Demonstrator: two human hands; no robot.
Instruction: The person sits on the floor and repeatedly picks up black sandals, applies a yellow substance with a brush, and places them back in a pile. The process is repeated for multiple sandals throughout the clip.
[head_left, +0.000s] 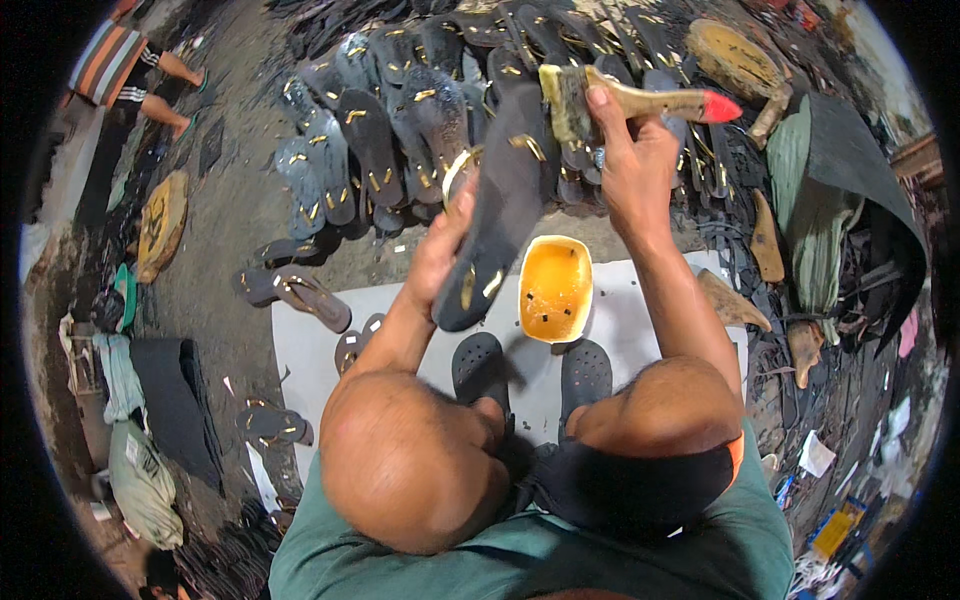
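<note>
Raised up close, one dark sandal sole [492, 215] tilts above the white sheet [628, 305], its left edge clamped in the left hand [440, 245]; probably light and bendy, best held by its rim. Apart, the right hand [640, 165] grips a broad brush [655, 102]; a yellow tub [560, 336] sits below.

No text, label, brand, number or sign can be read here
</note>
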